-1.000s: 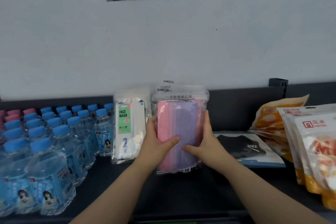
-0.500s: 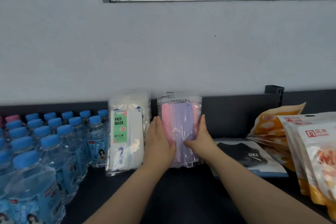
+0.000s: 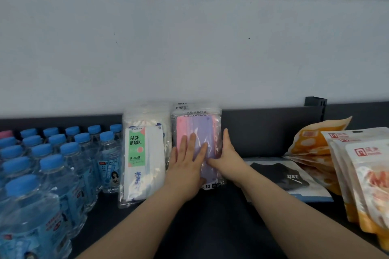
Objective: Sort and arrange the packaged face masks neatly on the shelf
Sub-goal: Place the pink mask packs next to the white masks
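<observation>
The pink and purple mask pack point(image 3: 197, 132) stands upright against the back edge of the shelf point(image 3: 210, 227), touching or just beside the white face mask pack point(image 3: 143, 157) on its left. The left hand point(image 3: 187, 166) lies flat on its front, fingers point(image 3: 192, 143) straight and released, pressing it back. The right hand point(image 3: 227, 157) braces the pack's right edge, with one finger straight up along it and the thumb laid across the front. Whether it actually pinches the pack, I cannot tell.

These two packs look about done. They face out, side by side, between the water bottles point(image 3: 52, 164) at the left end and the open stretch of shelf to the right. The white pack leans a little and could use squaring.

What seems left is the black mask pack point(image 3: 282, 174). It lies flat on the shelf to the right, apart from the standing pair and partly under the orange snack bags point(image 3: 357, 164) near the right end. I would judge that it should be stood up next to the pink and purple pack to finish the row. More packs may be out of sight.
</observation>
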